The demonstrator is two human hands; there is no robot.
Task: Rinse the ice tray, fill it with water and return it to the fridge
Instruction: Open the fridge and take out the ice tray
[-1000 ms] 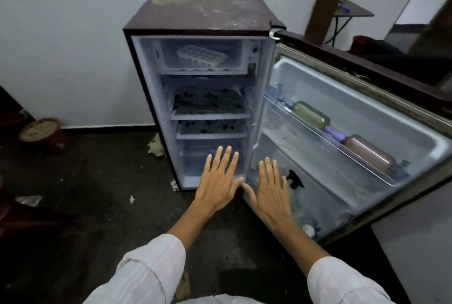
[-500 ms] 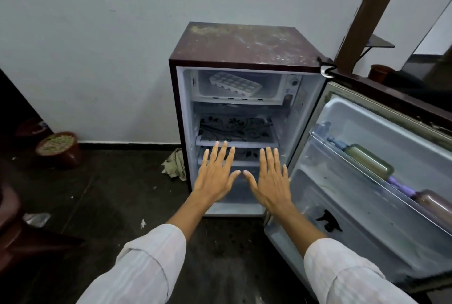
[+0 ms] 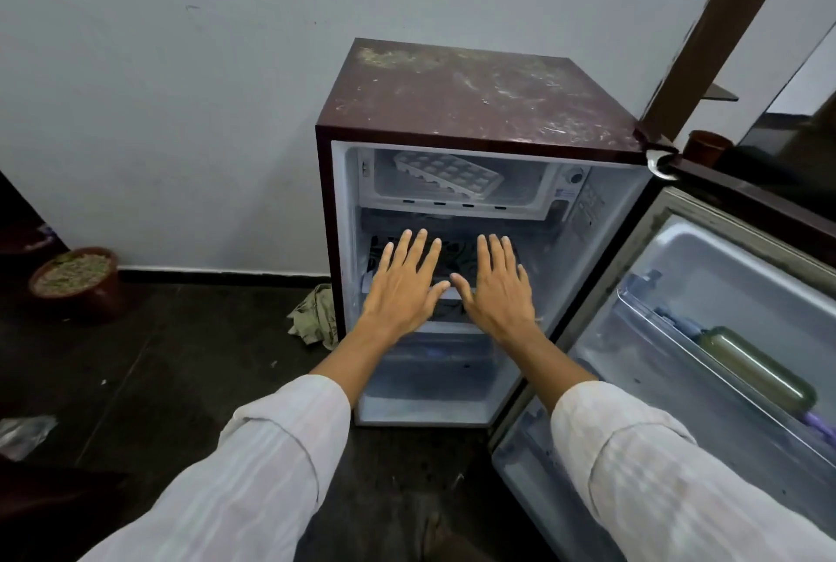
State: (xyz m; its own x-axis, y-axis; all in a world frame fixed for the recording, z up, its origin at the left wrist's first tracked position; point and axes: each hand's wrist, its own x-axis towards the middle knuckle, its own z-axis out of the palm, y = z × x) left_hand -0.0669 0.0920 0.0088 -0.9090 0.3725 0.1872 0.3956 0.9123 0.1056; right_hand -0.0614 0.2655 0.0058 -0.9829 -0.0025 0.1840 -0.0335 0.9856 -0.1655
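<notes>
White plastic ice tray [image 3: 448,176] looks light and stiff, best gripped by its long edges; both hands spread flat, holding nothing

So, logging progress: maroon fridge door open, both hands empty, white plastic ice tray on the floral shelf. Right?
Not quite: the head view shows the white plastic ice tray in the top freezer compartment, not on the floral shelf. The maroon fridge door is open; left hand and right hand are empty.
</notes>
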